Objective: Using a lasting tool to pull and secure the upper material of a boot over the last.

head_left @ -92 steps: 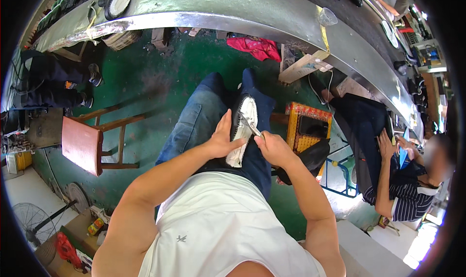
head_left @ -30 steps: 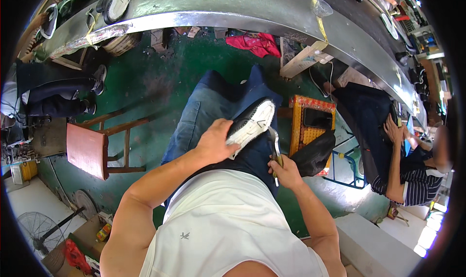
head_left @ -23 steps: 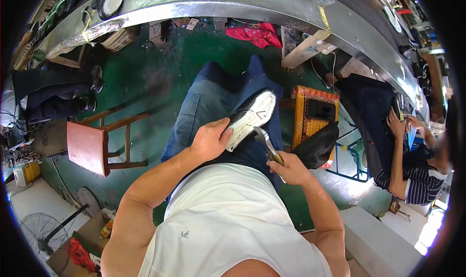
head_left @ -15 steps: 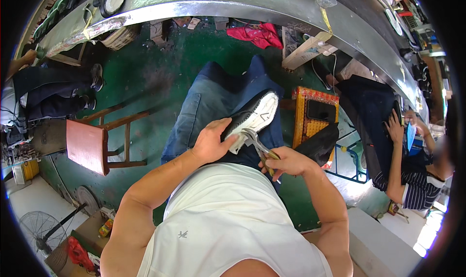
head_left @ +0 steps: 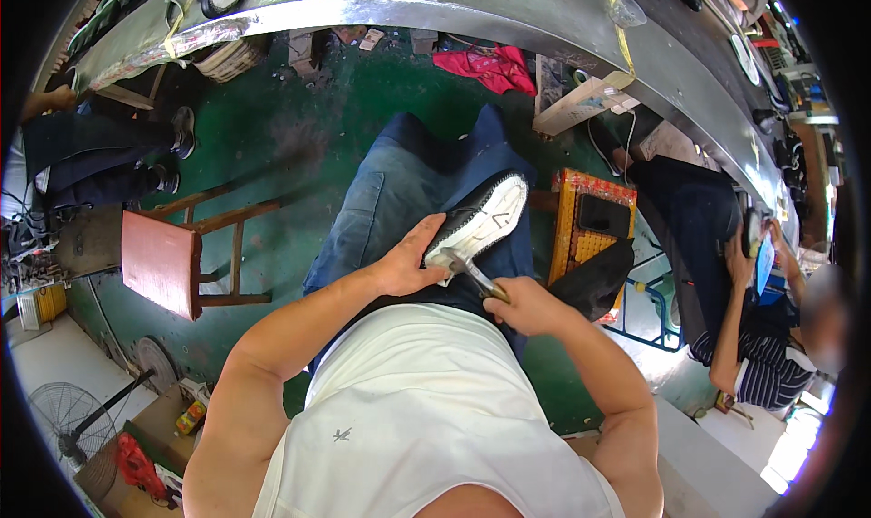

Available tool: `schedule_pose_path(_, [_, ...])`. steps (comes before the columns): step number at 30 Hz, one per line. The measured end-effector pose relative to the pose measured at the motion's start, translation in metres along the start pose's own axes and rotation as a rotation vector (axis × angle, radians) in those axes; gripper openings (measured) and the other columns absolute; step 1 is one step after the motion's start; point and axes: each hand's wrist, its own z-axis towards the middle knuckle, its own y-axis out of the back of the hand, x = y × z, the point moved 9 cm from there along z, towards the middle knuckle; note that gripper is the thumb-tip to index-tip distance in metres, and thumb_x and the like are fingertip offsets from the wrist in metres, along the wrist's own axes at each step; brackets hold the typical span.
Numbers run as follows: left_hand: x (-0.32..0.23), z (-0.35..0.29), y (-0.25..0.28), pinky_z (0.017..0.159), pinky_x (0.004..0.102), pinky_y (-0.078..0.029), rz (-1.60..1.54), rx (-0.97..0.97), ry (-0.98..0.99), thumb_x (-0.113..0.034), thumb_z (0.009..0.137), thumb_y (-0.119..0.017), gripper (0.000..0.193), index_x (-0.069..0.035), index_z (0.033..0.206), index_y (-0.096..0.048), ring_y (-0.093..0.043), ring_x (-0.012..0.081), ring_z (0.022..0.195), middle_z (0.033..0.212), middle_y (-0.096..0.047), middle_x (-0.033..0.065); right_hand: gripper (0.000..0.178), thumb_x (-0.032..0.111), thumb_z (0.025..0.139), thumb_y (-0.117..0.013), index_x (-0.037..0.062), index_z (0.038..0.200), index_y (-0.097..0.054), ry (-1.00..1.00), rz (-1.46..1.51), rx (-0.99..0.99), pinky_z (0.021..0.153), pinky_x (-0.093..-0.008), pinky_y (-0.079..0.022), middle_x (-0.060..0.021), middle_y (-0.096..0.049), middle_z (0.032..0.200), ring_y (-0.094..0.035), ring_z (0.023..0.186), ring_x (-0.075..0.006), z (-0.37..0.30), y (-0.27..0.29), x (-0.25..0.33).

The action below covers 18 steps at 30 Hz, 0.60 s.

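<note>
A black shoe (head_left: 490,211) lies across my lap, its white underside turned up and its toe pointing away to the right. My left hand (head_left: 410,262) is closed around the heel end, thumb at the near edge of the white underside. With my right hand (head_left: 526,304) I grip lasting pliers (head_left: 476,276) by the handles. Their metal head touches the heel end of the shoe, close to my left thumb. My fingers hide most of the handles, and the jaw tips are too small to make out.
A long metal-edged workbench (head_left: 399,12) curves across the far side. At left stands a wooden stool (head_left: 161,264); at right, a patterned seat (head_left: 567,228) bears a phone (head_left: 606,216) and black cloth. A co-worker (head_left: 771,364) sits farther right, another person stands at left.
My right hand has closed more tightly on the plier handles and moved slightly left. The pliers' head now sits lower on the heel end. My left hand keeps its hold on the shoe.
</note>
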Motion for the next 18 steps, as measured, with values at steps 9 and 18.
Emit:
schedule_pose_path(9, [0.001, 0.007, 0.003, 0.125, 0.0374, -0.020, 0.001, 0.064, -0.002, -0.021, 0.088, -0.075, 0.093, 0.003, 0.159, -0.020, -0.023, 0.0337, 0.153, 0.163, -0.023, 0.0239, 0.017, 0.015, 0.095, -0.061, 0.0001, 0.103, -0.062, 0.168, -0.456, -0.260, 0.070, -0.0448, -0.053, -0.0222, -0.070, 0.096, -0.067, 0.079, -0.0384, -0.025, 0.013, 0.049])
schedule_pose_path(18, [-0.002, 0.016, 0.002, 0.119, 0.0384, -0.033, -0.019, -0.056, 0.106, -0.032, 0.098, -0.064, 0.074, 0.002, 0.155, -0.032, -0.042, 0.0350, 0.144, 0.154, -0.041, 0.0244, 0.018, 0.014, 0.093, -0.063, 0.0013, 0.105, -0.058, 0.342, -0.847, -0.702, 0.073, -0.0515, -0.052, -0.0214, -0.065, 0.091, -0.066, 0.083, -0.0428, -0.016, 0.033, 0.057])
